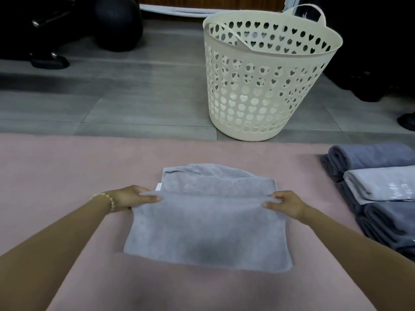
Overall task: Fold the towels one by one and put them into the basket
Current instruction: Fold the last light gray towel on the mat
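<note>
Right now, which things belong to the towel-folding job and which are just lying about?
Job: grey towel, pinched by left hand and right hand; stacked towels; basket.
Lying about: black ball; black shoe.

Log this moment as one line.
step: folding | left hand: pinches light grey terry towel | right hand: pinches same towel | cream perforated plastic basket: upright on floor
</note>
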